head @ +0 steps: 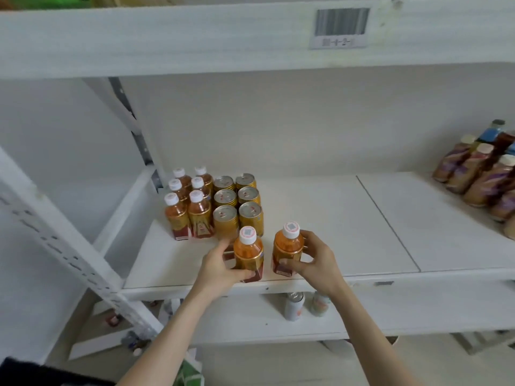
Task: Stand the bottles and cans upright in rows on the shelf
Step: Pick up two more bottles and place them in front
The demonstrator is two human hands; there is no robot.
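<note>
1. Two orange bottles stood upright at the front edge of the white shelf [320, 218]: the left hand [220, 264] had its grip closed around the left bottle [249, 253], and the right hand [315, 260] had its grip closed around the right bottle [288, 250].
2. Six white-capped bottles [186, 207] stood in two columns of three at the shelf's left rear.
3. Six gold cans [238, 203] stood just beside them, also two by three.
4. Several brown bottles [479, 174] leaned at the far right, partly cut off by the frame edge; their number could not be counted.
5. Two containers [305, 305] on the lower shelf were half hidden behind the shelf's front edge.
6. A barcode label [340, 27] on the upper beam was too blurred to read.
</note>
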